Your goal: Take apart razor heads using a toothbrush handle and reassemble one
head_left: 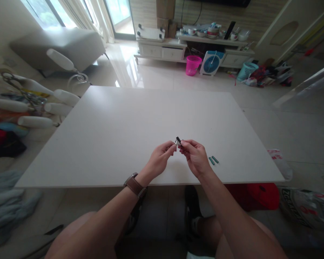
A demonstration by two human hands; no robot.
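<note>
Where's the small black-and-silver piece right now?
Head view, just right of centre: the black-and-silver piece is held by the left hand and right hand over the white table, left of two green-and-black strips.

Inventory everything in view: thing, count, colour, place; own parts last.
Table: 1, white, centre
Small object: 1, black and silver, above table
Strips: 2, green, table's right side
Baskets: 2, pink and teal, beyond table
Fan: 1, blue and white, between baskets
Cabinet: 1, white, upper middle
Crockery: several, mostly white, on cabinet
Padded seat: 1, grey, upper left
Other clutter: uncounted, mixed, around edges
Watch: 1, brown strap, left wrist
Shoes: 2, black, below
Left hand: 1, bare, pinching the object
Right hand: 1, bare, likewise
</note>
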